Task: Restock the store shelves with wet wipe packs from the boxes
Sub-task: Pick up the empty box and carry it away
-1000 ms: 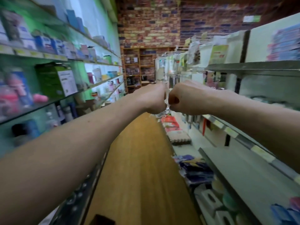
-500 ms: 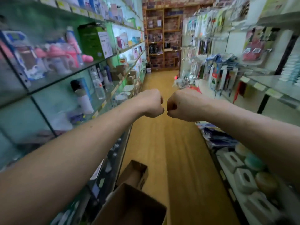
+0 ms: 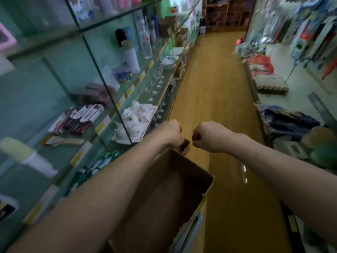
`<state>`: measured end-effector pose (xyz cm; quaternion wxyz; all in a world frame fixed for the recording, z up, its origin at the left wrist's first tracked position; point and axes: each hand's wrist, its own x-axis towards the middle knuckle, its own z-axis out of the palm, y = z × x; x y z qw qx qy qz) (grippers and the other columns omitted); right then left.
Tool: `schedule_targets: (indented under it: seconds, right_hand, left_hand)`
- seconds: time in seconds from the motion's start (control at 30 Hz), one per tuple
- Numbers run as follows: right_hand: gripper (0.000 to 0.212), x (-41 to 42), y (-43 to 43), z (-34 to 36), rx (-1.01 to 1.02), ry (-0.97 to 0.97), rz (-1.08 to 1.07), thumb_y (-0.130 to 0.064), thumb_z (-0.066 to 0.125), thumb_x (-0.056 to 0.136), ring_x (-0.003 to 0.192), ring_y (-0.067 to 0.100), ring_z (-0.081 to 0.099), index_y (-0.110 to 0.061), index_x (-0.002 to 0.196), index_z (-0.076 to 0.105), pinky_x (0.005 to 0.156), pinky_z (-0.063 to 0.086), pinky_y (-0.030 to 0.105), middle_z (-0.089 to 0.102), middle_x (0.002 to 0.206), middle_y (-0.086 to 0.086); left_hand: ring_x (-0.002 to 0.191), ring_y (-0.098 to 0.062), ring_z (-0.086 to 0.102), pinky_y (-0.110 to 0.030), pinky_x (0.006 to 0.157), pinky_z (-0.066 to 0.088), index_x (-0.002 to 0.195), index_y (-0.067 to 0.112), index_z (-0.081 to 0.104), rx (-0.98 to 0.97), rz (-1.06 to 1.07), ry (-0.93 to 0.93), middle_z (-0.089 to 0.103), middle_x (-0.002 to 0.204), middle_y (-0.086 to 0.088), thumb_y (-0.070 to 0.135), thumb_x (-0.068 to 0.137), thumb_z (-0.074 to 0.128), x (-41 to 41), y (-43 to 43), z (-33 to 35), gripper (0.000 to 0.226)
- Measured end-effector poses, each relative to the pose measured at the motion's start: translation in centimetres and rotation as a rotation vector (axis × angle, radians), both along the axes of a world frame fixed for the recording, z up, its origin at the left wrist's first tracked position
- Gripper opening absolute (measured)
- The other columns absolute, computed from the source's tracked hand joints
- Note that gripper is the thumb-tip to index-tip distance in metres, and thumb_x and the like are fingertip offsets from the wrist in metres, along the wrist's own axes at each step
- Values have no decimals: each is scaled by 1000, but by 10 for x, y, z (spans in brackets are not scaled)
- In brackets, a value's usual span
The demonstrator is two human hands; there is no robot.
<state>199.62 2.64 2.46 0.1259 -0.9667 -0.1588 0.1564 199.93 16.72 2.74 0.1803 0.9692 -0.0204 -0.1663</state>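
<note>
Both my arms stretch forward over the aisle. My left hand is a fist holding nothing, just above the far flap of an open brown cardboard box on the floor. My right hand is also a fist, empty, a short gap to the right of the left one, over the bare floor. The box's inside looks dark brown and I see no packs in the visible part; my left forearm hides its left side. Green packs sit on the low left shelf beside the box.
Glass shelves with bottles, glasses and boxed goods line the left side. Metal shelves with packaged goods, tissue boxes and hanging items line the right. A wooden floor aisle runs ahead to a wooden shelf unit at the back.
My view has tilted down from the upper shelves to the floor. The cardboard box has come into sight below my arms. Both fists stay closed, now slightly further apart.
</note>
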Motion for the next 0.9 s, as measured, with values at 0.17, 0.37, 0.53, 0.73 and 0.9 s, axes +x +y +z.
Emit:
schedule_targets:
  seconds: [0.17,0.37,0.53,0.73,0.9]
  right_hand:
    - [16,-15,14,-47,-15,113,29,-23,57,94,83,18,65,-13,104,66,77,58,33,66,93,4]
    - [14,-39,32,-87,-25,226,47,-20,54,96,83,16,62,-15,103,65,70,54,25,62,92,2]
    - [10,-66,50,-123,-20,269,32,-18,52,96,83,18,61,-15,99,61,68,49,26,62,95,4]
    - [17,-98,62,-163,-29,367,43,-16,51,94,92,24,62,-10,105,63,81,55,35,64,104,8]
    - [29,-122,67,-187,-13,457,59,-16,50,94,106,26,60,-9,121,60,91,52,37,61,119,10]
  left_hand:
    - [92,-21,60,-34,77,50,109,19,66,47,67,110,64,108,-2,27,91,59,-26,32,-62,21]
    - [113,-28,58,-44,96,49,127,15,59,97,149,226,59,128,-7,26,93,57,-50,55,-112,36]
    - [114,-28,57,-43,97,49,127,17,60,149,203,259,58,130,-8,25,93,58,-70,61,-140,35]
    - [119,-28,55,-39,96,48,133,17,55,235,245,275,56,134,-6,23,93,58,-91,65,-163,40]
    - [122,-29,52,-40,97,47,137,15,51,302,203,295,53,137,-8,22,94,57,-111,67,-183,44]
